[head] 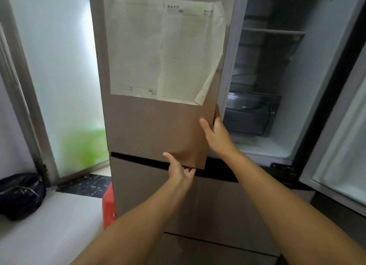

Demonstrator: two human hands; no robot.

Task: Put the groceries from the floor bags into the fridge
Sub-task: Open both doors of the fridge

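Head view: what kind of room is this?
Probably a home kitchen or utility corner. A multi-door fridge stands with its right door open onto bare shelves and a crisper drawer; papers are stuck on the left door, and a frosted sliding glass door is beside it.

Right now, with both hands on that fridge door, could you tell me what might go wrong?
1. The right hand wraps the left door edge, fingers behind it; they could get pinched if it swings shut.
2. The loose paper curling at its corner may tear off.
3. The left hand grips the door's bottom corner above the drawer; it could get caught there.
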